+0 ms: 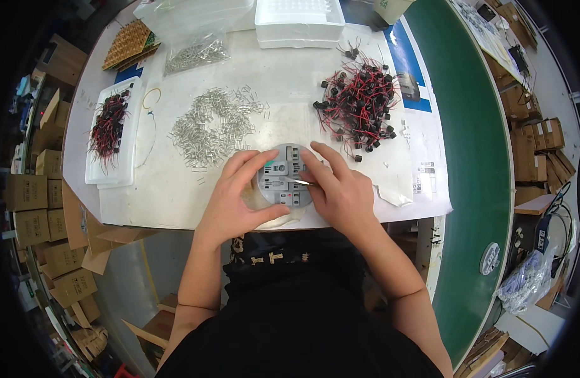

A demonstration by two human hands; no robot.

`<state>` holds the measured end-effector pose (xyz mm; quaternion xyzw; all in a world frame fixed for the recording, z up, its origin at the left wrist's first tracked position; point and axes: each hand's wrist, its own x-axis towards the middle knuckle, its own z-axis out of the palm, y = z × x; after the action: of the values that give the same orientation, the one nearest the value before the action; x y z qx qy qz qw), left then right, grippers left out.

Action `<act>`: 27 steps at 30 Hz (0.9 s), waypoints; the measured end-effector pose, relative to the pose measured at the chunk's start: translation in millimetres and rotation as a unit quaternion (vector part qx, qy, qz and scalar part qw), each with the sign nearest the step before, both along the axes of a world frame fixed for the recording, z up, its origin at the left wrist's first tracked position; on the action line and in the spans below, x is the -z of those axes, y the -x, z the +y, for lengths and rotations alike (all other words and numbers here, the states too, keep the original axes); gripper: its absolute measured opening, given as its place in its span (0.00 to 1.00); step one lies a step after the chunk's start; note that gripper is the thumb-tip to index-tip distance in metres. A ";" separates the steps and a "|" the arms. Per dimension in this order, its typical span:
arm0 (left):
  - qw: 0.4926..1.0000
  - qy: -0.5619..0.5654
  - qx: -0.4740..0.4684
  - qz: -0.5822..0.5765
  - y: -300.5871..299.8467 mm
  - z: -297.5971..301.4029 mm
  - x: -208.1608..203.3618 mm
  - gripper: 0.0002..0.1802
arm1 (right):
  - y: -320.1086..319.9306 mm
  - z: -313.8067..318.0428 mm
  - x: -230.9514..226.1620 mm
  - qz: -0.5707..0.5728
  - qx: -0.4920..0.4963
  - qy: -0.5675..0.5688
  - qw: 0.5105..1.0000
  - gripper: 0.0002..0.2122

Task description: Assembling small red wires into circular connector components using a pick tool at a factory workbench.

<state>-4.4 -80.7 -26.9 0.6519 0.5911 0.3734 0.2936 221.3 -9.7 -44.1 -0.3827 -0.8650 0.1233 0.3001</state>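
A round grey fixture with rectangular slots and raised blocks lies near the front edge of the table. My left hand curves around its left side, fingertips at the upper rim and thumb at the lower rim. Over the fixture's right side is my right hand, closed on slim metal tweezers whose tip points left across the middle of the fixture. The right fingers hide part of the fixture and of the tweezers. A small green spot shows by the left fingertips.
Beyond my left hand lies a pile of small U-shaped metal pins. Black components with red wires are heaped at the right. More fill a white tray at the left. At the back are a bag of metal parts and a white box.
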 end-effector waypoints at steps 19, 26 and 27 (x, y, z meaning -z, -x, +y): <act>0.995 0.000 0.065 0.080 -16.4 62.2 -24.6 0.11 | 4.3 -1.9 8.0 0.047 -0.005 -0.070 0.996 0.18; 0.993 -0.005 0.074 0.088 -13.4 64.5 -21.1 0.13 | -26.7 3.9 -13.5 0.107 0.071 0.062 0.990 0.13; 0.994 0.000 0.067 0.090 -13.6 63.3 -20.9 0.14 | -36.4 6.3 -20.9 0.104 0.145 0.096 0.979 0.12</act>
<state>9.2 -17.3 -6.0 0.7210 0.5703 0.2928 0.2631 257.7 -3.4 -23.2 -0.5164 -0.7484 0.2002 0.3650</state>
